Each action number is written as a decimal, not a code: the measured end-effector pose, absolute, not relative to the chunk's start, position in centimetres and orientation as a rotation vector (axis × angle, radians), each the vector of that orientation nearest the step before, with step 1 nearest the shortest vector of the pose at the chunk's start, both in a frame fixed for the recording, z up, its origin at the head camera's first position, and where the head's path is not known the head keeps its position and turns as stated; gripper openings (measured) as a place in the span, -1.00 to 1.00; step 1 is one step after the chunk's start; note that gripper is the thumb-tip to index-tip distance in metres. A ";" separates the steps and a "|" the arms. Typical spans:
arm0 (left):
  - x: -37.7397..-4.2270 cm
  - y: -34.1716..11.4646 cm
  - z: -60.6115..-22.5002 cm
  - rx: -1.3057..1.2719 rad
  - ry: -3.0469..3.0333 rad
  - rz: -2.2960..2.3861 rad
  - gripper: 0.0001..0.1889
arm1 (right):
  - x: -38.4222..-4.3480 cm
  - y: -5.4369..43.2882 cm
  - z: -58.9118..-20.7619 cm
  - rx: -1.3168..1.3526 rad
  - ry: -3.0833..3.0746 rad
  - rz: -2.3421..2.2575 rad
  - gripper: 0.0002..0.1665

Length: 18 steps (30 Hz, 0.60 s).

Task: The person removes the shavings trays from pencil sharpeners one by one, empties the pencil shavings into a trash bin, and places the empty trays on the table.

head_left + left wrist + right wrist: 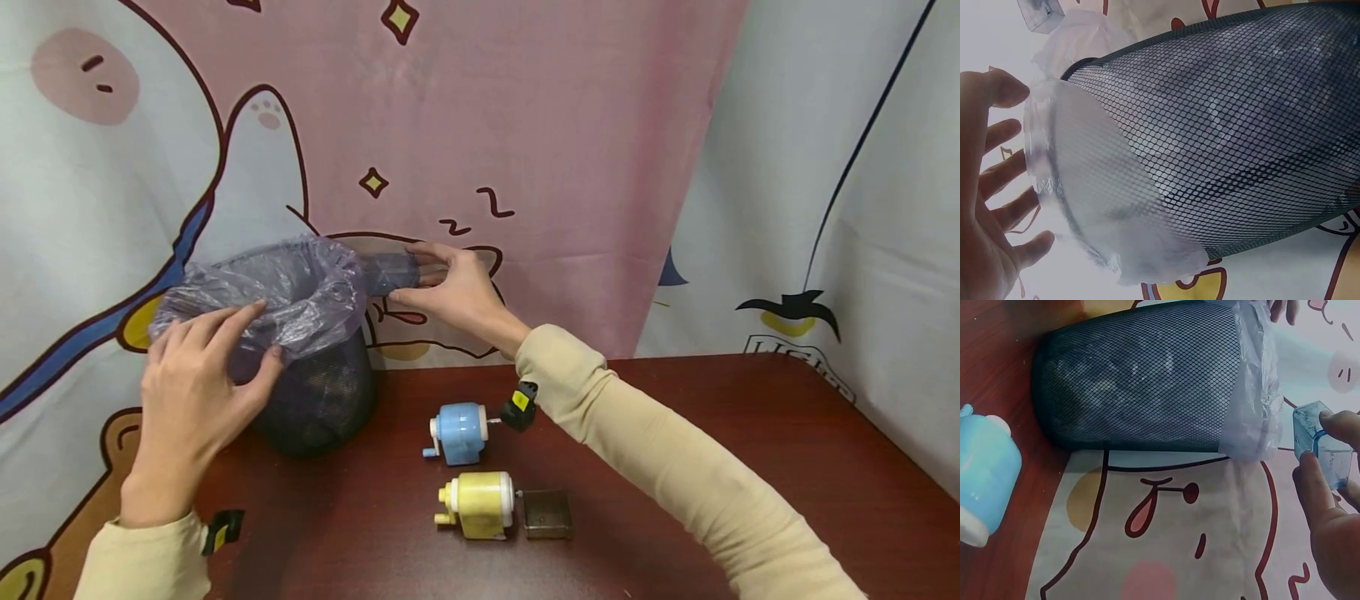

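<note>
In the head view, a black mesh bin (322,400) stands at the back left, lined with a thin purple plastic bag (318,321) folded over its rim. My right hand (468,287) pinches a clear blue box-shaped drawer (1307,428) between thumb and fingers, just right of the bag's edge. Loosely spread, my left hand (191,383) is at the bin's near left side, fingertips by the bag; firm contact cannot be told. A blue pencil sharpener (462,433) with a crank sits below my right hand. What lies inside the bin is hidden in the head view.
A yellow crank pencil sharpener (483,504) stands nearer on the dark red table (675,417), with a brownish see-through box (547,513) to its right. Behind the table hangs a printed cloth (570,167), close to the bin.
</note>
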<state>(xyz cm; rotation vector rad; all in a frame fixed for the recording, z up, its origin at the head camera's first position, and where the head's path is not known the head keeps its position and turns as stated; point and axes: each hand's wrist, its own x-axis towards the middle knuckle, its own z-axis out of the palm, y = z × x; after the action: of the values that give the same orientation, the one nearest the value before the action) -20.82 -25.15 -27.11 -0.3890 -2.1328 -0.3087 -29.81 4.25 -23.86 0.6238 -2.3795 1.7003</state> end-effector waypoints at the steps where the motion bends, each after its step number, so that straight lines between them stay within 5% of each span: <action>1: -20.8 -25.1 -27.1 -0.393 -2.131 -0.315 -0.43 | -29.7 4.4 -23.9 0.613 -2.381 1.700 -0.17; 18: -19.8 -23.1 -26.9 -0.498 -2.105 -0.309 -0.45 | -28.8 6.9 -25.0 0.606 -2.307 1.796 -0.19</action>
<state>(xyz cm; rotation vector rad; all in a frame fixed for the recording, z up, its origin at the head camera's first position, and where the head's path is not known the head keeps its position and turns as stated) -19.84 -23.11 -26.87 -0.4982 -2.1052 -0.3089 -28.82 6.88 -25.05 0.6060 -2.3074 1.7964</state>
